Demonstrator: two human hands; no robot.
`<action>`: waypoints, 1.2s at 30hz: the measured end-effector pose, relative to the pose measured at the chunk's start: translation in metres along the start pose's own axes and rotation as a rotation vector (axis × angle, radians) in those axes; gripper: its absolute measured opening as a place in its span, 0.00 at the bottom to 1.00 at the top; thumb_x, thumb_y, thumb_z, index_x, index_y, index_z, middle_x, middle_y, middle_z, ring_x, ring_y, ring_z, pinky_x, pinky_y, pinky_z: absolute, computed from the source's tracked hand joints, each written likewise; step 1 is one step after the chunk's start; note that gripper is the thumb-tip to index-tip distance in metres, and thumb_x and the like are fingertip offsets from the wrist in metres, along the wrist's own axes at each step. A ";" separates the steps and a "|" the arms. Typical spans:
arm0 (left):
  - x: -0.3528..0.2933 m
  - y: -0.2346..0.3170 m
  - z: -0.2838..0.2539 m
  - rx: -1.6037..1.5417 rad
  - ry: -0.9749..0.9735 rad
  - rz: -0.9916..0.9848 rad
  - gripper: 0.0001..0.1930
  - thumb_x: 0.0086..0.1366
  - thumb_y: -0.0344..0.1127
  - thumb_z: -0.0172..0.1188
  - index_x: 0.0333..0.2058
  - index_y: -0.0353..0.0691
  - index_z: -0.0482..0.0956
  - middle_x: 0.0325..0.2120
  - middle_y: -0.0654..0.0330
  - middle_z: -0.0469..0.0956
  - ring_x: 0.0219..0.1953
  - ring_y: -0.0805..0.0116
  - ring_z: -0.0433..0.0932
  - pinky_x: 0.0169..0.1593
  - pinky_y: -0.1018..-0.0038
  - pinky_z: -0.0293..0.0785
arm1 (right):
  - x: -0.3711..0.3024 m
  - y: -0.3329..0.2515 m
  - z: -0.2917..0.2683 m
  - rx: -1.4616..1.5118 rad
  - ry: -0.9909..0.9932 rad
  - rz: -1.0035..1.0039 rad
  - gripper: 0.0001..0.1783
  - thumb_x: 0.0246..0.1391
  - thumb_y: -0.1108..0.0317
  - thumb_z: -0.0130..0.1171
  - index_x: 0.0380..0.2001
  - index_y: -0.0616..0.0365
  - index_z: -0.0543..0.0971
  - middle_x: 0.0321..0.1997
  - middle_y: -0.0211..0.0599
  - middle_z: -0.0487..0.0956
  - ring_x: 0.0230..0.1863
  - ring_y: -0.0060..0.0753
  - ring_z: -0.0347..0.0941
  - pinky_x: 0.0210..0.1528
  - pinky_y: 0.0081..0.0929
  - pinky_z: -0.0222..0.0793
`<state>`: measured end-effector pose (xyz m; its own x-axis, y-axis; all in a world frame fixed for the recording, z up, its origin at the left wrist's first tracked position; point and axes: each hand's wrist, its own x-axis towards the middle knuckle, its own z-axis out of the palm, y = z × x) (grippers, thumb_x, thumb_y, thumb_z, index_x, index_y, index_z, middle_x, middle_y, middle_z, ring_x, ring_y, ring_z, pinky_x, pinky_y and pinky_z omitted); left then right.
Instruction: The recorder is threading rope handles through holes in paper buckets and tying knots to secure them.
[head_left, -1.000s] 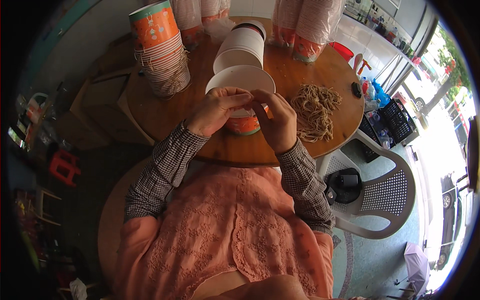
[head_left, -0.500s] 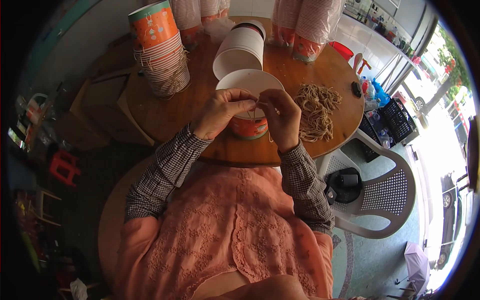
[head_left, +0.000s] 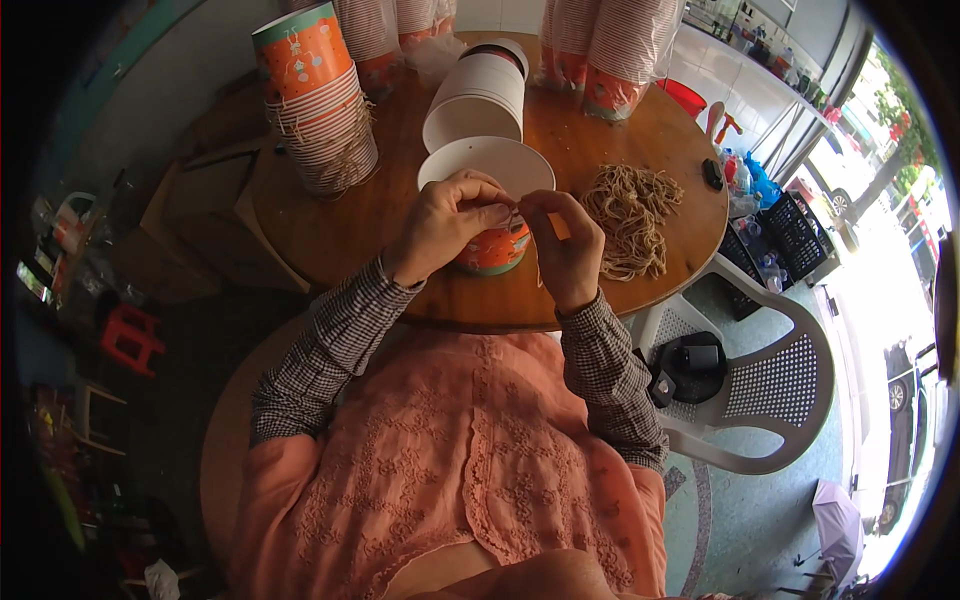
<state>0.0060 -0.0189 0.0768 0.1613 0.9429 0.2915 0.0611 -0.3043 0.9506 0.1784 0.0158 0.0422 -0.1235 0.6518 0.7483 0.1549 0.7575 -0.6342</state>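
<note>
An orange printed paper bucket (head_left: 495, 258) with a white inside stands near the table's front edge, its open mouth facing up. At the near side of its rim, my left hand (head_left: 440, 230) is closed, thumb and fingers pinched together. My right hand (head_left: 570, 245) pinches right beside it, fingertips almost touching the left ones. A thin tan string appears between the fingertips, and a short length hangs below my right hand; most of it is hidden by the fingers. To the right of my right hand lies a tangled heap of tan string (head_left: 632, 220).
At the table's left stands a stack of orange paper buckets (head_left: 320, 130) with strings hanging off it. White buckets (head_left: 480, 100) lie nested on their side behind the mouth. Plastic-wrapped stacks (head_left: 625, 60) line the back. A grey plastic chair (head_left: 770, 390) stands at the right.
The bucket has shifted slightly left and tipped a little, showing more of its orange wall. Both hands stay pinched together at its rim, the right fingers a bit lower.
</note>
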 end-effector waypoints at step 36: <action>-0.012 -0.010 0.020 0.754 0.263 0.652 0.07 0.55 0.29 0.62 0.34 0.39 0.79 0.30 0.59 0.80 0.37 0.60 0.76 0.50 0.66 0.66 | 0.004 -0.042 -0.024 0.389 -0.313 0.431 0.04 0.62 0.73 0.46 0.39 0.58 0.68 0.19 0.28 0.71 0.16 0.16 0.64 0.17 0.16 0.60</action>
<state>0.0230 -0.0300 0.0615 0.1696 0.5360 0.8270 0.6552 -0.6882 0.3117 0.1948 -0.0142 0.0770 -0.4175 0.8356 0.3571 -0.1039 0.3465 -0.9323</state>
